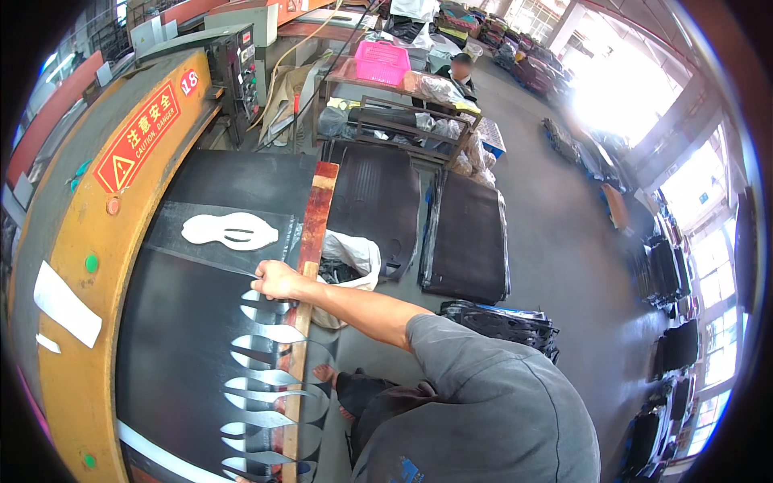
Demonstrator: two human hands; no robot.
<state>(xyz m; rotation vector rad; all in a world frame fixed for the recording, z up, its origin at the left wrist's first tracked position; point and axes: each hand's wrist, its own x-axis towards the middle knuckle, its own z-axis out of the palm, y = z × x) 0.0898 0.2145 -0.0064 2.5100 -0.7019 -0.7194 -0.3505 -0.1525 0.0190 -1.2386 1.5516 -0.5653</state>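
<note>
Currently | hand (278, 280) closed on the edge of the black rubber sheet (193, 338) on the press table (310, 241) | row of sole-shaped holes already cut along that edge; upper part uncut | other hand out of view

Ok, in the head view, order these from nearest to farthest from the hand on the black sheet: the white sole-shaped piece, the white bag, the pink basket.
1. White sole-shaped piece: just up and to the left of the hand, on the black sheet.
2. White bag: to its right, on the floor, only slightly farther.
3. Pink basket: far up, on the rack.
</note>
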